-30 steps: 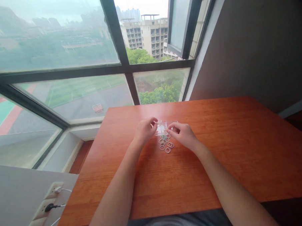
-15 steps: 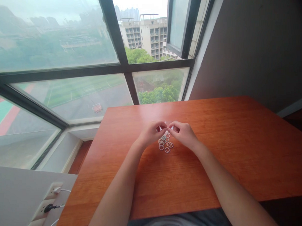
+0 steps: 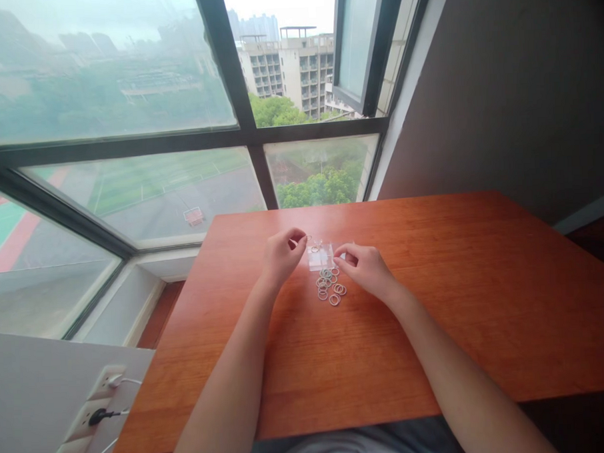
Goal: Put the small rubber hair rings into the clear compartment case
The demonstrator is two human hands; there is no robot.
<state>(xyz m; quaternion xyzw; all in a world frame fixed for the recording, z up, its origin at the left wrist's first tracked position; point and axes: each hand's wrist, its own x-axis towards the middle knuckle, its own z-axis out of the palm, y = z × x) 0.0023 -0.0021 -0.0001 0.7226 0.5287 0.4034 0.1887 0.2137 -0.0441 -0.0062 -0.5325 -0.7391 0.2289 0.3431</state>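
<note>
Several small silver rings (image 3: 330, 287) lie in a loose pile on the orange-brown wooden table (image 3: 435, 301). Just behind the pile sits a small clear plastic bag or box (image 3: 320, 256). My left hand (image 3: 282, 254) is closed in a pinch on a thin ring or short chain of rings (image 3: 310, 241), held slightly above the table to the left of the clear piece. On the right side of the pile, my right hand (image 3: 366, 269) rests with its fingers curled and pinched together near the clear piece; what it holds is too small to make out.
Large windows (image 3: 127, 127) with dark frames stand behind the table's far edge. A dark wall (image 3: 516, 90) runs along the right. At lower left, a white power strip (image 3: 97, 409) with plugged-in cables lies beside the table.
My hands were pinched together over the pile; my left hand has since pulled away up and to the left with a ring, uncovering the clear piece. My right hand stayed nearly still.
</note>
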